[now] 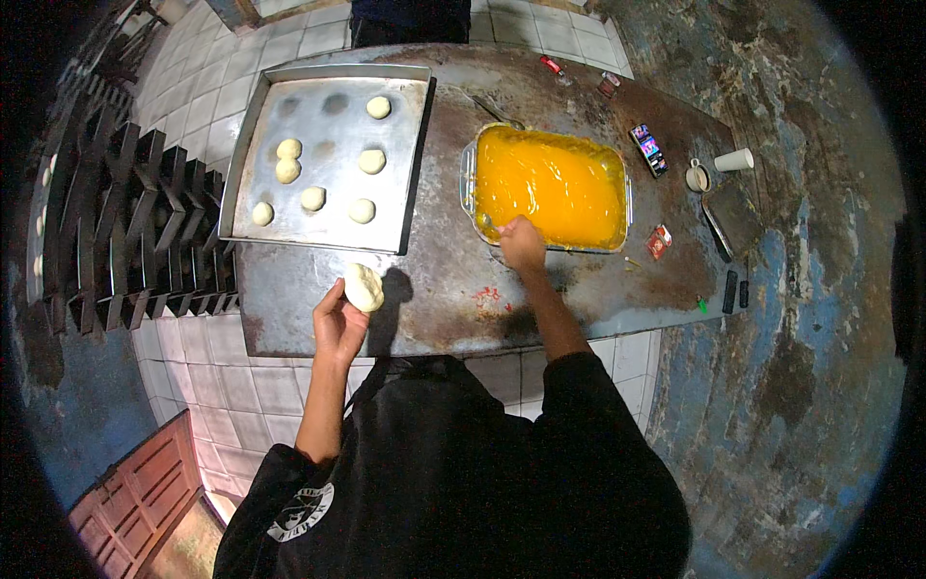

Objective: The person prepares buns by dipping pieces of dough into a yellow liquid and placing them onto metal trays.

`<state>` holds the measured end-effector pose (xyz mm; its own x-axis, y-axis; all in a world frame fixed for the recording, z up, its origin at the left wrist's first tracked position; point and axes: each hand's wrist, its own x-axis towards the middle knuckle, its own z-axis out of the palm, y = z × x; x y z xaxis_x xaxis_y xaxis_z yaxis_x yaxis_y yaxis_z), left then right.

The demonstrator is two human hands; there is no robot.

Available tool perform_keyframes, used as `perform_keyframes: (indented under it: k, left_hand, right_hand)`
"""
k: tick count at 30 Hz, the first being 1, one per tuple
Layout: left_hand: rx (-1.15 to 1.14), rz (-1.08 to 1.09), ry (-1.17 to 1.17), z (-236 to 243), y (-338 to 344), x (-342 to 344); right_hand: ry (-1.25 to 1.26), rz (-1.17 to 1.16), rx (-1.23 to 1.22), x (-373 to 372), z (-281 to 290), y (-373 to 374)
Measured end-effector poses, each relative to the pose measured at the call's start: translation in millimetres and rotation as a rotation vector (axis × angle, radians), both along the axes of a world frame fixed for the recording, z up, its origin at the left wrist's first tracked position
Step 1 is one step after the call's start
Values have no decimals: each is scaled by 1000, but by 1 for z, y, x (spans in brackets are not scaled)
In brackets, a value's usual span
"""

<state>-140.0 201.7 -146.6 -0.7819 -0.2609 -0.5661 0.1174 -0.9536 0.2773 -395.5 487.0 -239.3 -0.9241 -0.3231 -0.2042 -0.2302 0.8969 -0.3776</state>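
My left hand (pixel 340 323) holds up a flattened piece of pale dough (pixel 364 288) by its edge, just in front of the metal tray (pixel 328 232). On that tray lie several round dough balls (pixel 371 161), two of them touching. My right hand (pixel 522 243) is closed at the near left corner of a glass dish (pixel 467 183). A smooth, shiny orange-yellow filling (pixel 555 183) covers the inside of the dish. By my right fingers shows the metal end of what looks like a spoon (pixel 486 223); its handle is mostly hidden in my grip.
A dark utensil (pixel 497 113) lies behind the dish. To the right are a phone (pixel 648 150), a cup (pixel 696 176), a white cylinder (pixel 735 160), a red-and-white packet (pixel 659 241) and a dark metal box (pixel 730 222). A black slatted rack (pixel 135 222) stands left. Someone in dark clothing (pixel 410 21) is across the table.
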Motion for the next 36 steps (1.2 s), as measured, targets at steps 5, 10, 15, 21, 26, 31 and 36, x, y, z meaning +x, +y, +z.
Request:
perform_keyframes:
  k: [5,10,15,21,26,31,36]
  left_hand:
    - [51,-10,41,9,18,-12]
    - [165,-148,209,31,54,-32]
    - [165,-55,278,53,56,-5]
    - [63,83,268,75,40,48]
    - [74,69,305,75,41,83]
    - [-310,-2,86,77,44,104]
    - [-763,-272,-150,93,42,119]
  right_hand:
    - [-649,-159,-814,25,42,21]
    - [-1055,94,-1282,113,137,-22]
    - [-752,169,-1282,181,58,-44]
    - [-601,-30,-791,216,-21,-51]
    - [-94,303,-650,221,37,-111]
    - [-1502,33,-1293,226,158,-116]
    - [-510,580,-928,246,177,-93]
